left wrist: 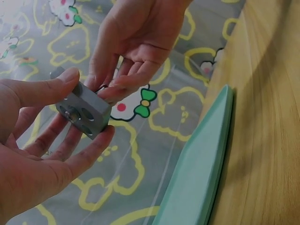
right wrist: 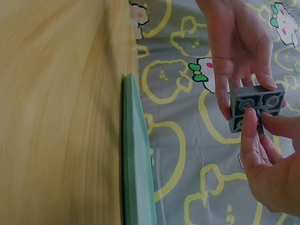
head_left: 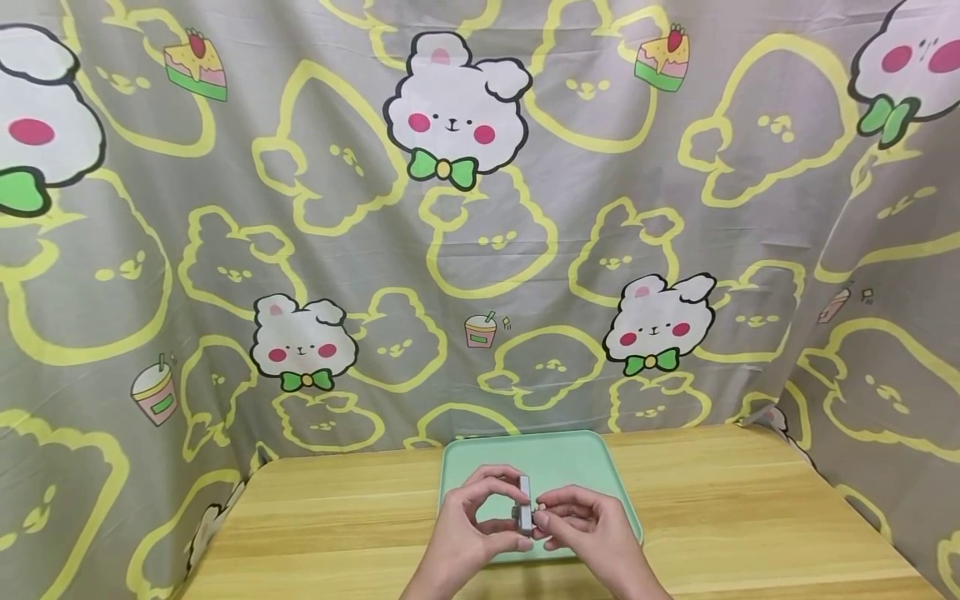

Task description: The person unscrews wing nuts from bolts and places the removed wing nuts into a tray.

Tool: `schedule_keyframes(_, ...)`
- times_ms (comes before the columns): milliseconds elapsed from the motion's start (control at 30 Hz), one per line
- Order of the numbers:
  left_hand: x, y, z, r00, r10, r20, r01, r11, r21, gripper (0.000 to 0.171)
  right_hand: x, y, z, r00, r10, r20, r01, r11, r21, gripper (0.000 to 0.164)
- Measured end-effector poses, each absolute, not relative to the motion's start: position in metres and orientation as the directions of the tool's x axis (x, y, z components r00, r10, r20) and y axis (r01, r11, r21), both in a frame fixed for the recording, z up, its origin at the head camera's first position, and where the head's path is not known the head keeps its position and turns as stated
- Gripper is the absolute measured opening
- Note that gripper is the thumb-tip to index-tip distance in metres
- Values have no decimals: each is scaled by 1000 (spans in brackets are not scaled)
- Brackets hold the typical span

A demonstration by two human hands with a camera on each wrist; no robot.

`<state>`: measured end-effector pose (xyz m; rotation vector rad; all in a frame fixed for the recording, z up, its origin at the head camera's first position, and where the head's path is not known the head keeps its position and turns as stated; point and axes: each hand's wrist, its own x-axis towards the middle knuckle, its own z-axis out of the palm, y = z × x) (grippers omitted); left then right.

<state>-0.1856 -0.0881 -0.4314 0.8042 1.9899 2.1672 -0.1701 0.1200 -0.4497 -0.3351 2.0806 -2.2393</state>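
Note:
Over the tray, my left hand (head_left: pixel 467 527) grips a small grey square block (head_left: pixel 525 492) by its edges, thumb on one side and fingers on the opposite one. The left wrist view shows a block face (left wrist: pixel 84 115) with round holes and a knob-like part in the middle. Its other face, in the right wrist view, is recessed with round sockets in the corners. My right hand (head_left: pixel 596 529) pinches a small dark slim piece (right wrist: pixel 260 124) against the middle of that recessed face. Fingertips hide most of this piece, and I cannot tell its kind.
A mint-green shallow tray (head_left: pixel 540 454) lies on the wooden table (head_left: pixel 330 517) beneath the hands. Behind the table and along both sides hangs a grey cloth (head_left: pixel 555 275) printed with white cartoon animals and yellow outlines.

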Motion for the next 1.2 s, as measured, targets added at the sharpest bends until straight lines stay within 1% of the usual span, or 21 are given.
schedule_keyframes(100, -186, -89, -431, -858, 409, 309, 266, -161, 951, 37, -168, 117, -449, -970, -165, 181, -177, -39, -983, 29)
schedule_keyframes(233, -187, -91, -431, -859, 411, 306, 253, -179, 951, 39, -164, 112, -449, -957, -109, 270, -277, 50, -960, 19)
schedule_keyframes(333, -187, -92, -431, -858, 412, 306, 245, -195, 950, 41, -162, 109, -450, -916, -83, 393, -402, 137, -906, 11)
schedule_keyframes(400, -187, -93, -431, -858, 412, 307, 242, -203, 949, 42, -161, 107, -451, -861, -78, 503, -508, 200, -838, 14)
schedule_keyframes(500, -188, -94, -431, -857, 415, 307, 234, -217, 948, 43, -161, 106, -455, -743, -90, 664, -659, 270, -702, 22)
schedule_keyframes(600, -188, -95, -431, -854, 421, 304, 223, -233, 947, 44, -164, 107, -458, -626, -118, 771, -761, 306, -572, 28)
schedule_keyframes(667, -188, -95, -431, -854, 424, 303, 217, -239, 946, 43, -167, 108, -461, -556, -145, 818, -808, 324, -492, 31)
schedule_keyframes(733, -188, -96, -431, -854, 423, 301, 213, -242, 946, 43, -169, 108, -462, -482, -175, 858, -847, 344, -406, 29)
schedule_keyframes(800, -188, -97, -431, -855, 422, 301, 212, -245, 946, 43, -171, 109, -464, -415, -199, 888, -874, 360, -327, 20)
schedule_keyframes(900, -188, -98, -431, -855, 421, 303, 211, -252, 945, 44, -174, 109, -464, -330, -226, 917, -901, 366, -234, 1)
schedule_keyframes(1100, -188, -99, -431, -858, 419, 298, 203, -257, 945, 43, -178, 107, -462, -193, -261, 946, -925, 369, -87, 15)
schedule_keyframes(1133, -188, -99, -431, -858, 419, 297, 202, -257, 945, 43, -178, 107, -462, -175, -267, 948, -925, 374, -65, 17)
schedule_keyframes(1200, -188, -99, -431, -859, 419, 295, 199, -257, 946, 43, -178, 107, -462, -159, -275, 948, -922, 385, -43, 20)
